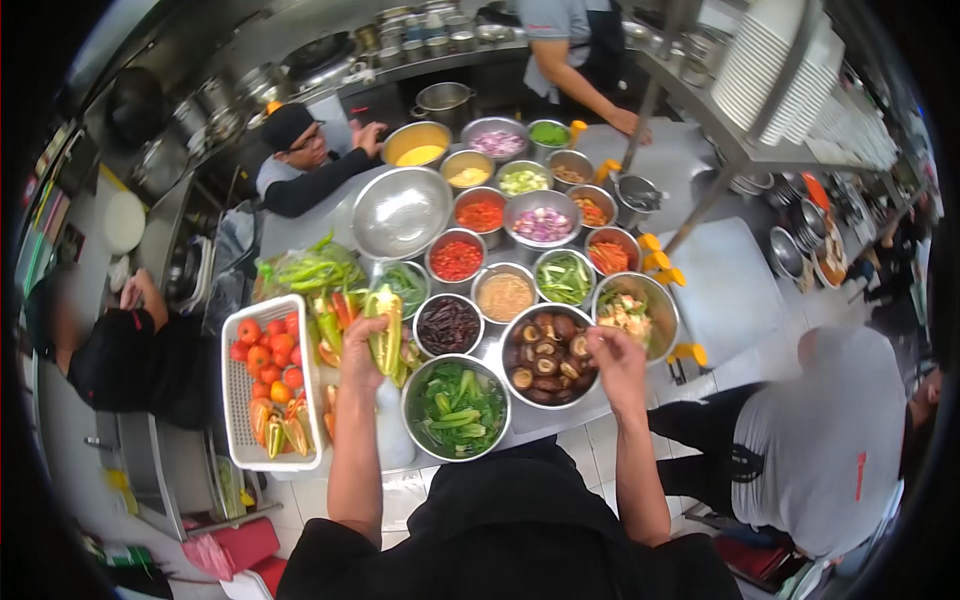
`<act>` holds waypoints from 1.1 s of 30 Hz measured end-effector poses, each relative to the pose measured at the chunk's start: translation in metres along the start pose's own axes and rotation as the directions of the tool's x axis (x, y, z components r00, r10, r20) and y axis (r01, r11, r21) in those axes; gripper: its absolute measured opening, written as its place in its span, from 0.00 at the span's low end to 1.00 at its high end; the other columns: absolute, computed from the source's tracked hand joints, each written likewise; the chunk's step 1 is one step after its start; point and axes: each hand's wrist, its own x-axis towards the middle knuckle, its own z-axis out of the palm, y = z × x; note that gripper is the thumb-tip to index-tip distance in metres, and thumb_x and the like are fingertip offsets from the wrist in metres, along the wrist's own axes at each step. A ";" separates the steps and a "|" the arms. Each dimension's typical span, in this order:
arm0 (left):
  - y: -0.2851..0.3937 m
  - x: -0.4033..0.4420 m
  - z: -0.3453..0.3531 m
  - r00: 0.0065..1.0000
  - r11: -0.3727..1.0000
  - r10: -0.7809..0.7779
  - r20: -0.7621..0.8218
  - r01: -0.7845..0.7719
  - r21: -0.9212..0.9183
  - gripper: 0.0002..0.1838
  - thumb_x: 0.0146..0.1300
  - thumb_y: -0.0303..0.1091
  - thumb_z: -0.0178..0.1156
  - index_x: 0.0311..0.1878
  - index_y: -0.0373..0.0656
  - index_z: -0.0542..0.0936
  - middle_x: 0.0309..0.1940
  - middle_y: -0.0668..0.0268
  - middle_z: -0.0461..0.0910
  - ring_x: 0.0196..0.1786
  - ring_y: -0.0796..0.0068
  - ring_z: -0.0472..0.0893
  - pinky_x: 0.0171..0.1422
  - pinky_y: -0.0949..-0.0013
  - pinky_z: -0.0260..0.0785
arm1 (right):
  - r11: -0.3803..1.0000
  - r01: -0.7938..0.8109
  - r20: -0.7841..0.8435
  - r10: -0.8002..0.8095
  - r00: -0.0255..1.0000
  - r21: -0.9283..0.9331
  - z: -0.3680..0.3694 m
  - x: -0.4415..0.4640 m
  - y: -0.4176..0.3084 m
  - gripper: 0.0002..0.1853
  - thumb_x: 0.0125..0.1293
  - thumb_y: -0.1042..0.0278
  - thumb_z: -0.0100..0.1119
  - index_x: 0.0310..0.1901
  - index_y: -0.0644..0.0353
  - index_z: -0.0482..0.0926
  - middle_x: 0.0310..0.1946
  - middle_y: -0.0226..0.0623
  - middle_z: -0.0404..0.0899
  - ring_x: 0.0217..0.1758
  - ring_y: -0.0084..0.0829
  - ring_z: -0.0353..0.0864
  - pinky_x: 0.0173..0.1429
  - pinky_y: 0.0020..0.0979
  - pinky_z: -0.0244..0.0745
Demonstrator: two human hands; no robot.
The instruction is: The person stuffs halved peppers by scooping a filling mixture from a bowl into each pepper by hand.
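Note:
My left hand [362, 352] is closed on a halved green pepper [385, 330], its pale inside showing, above the cutting area left of the bowls. At the right rim of a steel bowl of brown mushrooms [548, 368], my right hand [618, 362] has its fingers bent together. Its fingertips are beside the mushrooms, and what they hold, if anything, is hidden. A steel bowl of cut leafy greens [456, 408] stands between my forearms. Left of my left hand is a white basket [231, 400] with tomatoes and cut peppers.
Several steel bowls cover the table, among them dried chillies [449, 324], chopped onion [542, 224] and a bare bowl [402, 212]. Green peppers [310, 270] lie at the left. Co-workers stand around the table, one at the right [830, 440]. A shelf of stacked plates [770, 70] overhangs the right.

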 end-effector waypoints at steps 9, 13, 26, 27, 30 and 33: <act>-0.098 0.038 0.192 0.808 0.903 -0.314 0.499 0.416 -0.105 0.19 0.61 0.39 0.50 0.54 0.41 0.70 0.36 0.56 0.77 0.30 0.67 0.78 0.22 0.71 0.70 | 0.847 0.395 -0.009 -0.426 0.905 -0.357 -0.036 0.001 -0.044 0.18 0.56 0.67 0.66 0.46 0.65 0.77 0.41 0.39 0.79 0.40 0.28 0.79 0.41 0.28 0.75; -0.124 0.042 0.241 0.780 0.892 -0.408 0.475 0.451 0.025 0.24 0.69 0.55 0.41 0.53 0.44 0.70 0.32 0.62 0.77 0.26 0.74 0.76 0.21 0.73 0.69 | 0.599 0.529 0.051 -0.632 0.773 -0.601 -0.054 0.017 -0.047 0.24 0.49 0.66 0.67 0.49 0.66 0.76 0.44 0.46 0.79 0.44 0.41 0.79 0.48 0.35 0.74; -0.163 0.034 0.278 0.811 0.836 -0.491 0.318 0.336 0.434 0.20 0.72 0.49 0.34 0.52 0.45 0.67 0.31 0.65 0.72 0.25 0.76 0.72 0.21 0.74 0.64 | 0.571 0.384 0.130 -0.434 0.892 -0.726 -0.083 0.043 -0.021 0.12 0.49 0.70 0.60 0.33 0.70 0.74 0.24 0.55 0.77 0.29 0.53 0.79 0.34 0.45 0.74; -0.165 0.034 0.278 0.813 0.836 -0.490 0.316 0.335 0.435 0.20 0.72 0.49 0.34 0.52 0.45 0.67 0.31 0.65 0.72 0.25 0.76 0.72 0.21 0.74 0.64 | 0.572 0.386 0.131 -0.435 0.891 -0.724 -0.083 0.045 -0.017 0.12 0.49 0.70 0.60 0.33 0.70 0.74 0.24 0.55 0.77 0.29 0.53 0.79 0.34 0.45 0.74; -0.173 0.036 0.277 0.844 0.826 -0.477 0.246 0.336 0.452 0.19 0.73 0.48 0.33 0.51 0.44 0.66 0.29 0.65 0.71 0.23 0.76 0.71 0.19 0.73 0.63 | 0.529 0.418 0.141 -0.485 0.863 -0.738 -0.082 0.053 -0.007 0.10 0.50 0.70 0.58 0.31 0.69 0.74 0.21 0.54 0.77 0.25 0.53 0.78 0.30 0.45 0.74; -0.179 0.038 0.279 0.867 0.836 -0.447 0.221 0.317 0.448 0.18 0.72 0.50 0.35 0.46 0.46 0.68 0.26 0.67 0.71 0.22 0.77 0.72 0.19 0.73 0.63 | 0.504 0.409 0.149 -0.478 0.866 -0.761 -0.084 0.058 -0.003 0.09 0.51 0.70 0.57 0.30 0.69 0.75 0.21 0.55 0.77 0.25 0.52 0.79 0.29 0.45 0.74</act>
